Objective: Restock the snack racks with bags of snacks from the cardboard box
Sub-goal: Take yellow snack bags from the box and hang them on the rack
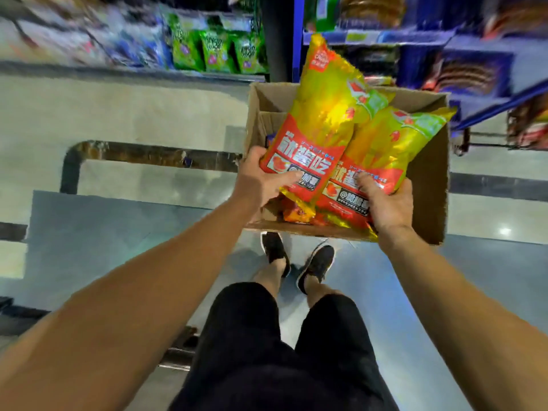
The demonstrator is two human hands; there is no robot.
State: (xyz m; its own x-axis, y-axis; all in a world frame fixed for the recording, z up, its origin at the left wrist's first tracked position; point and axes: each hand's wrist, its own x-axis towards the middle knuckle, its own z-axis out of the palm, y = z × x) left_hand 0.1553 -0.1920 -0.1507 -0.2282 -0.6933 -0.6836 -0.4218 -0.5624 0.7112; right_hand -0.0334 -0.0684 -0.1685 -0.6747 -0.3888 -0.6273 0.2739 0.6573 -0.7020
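An open cardboard box (430, 179) stands on the floor in front of my feet, below the racks. My left hand (261, 179) grips the lower end of a yellow-and-red snack bag (320, 114) that sticks up out of the box. My right hand (385, 203) grips the lower end of a second, matching bag (391, 146) lying beside the first, over the box. More bags (296, 213) lie in the bottom of the box, mostly hidden.
Blue snack racks (415, 37) with blurred packets rise behind the box, at right. A lower shelf at back left holds green bags (213, 51). My black shoes (296, 259) stand just short of the box. Tiled floor spreads to the left.
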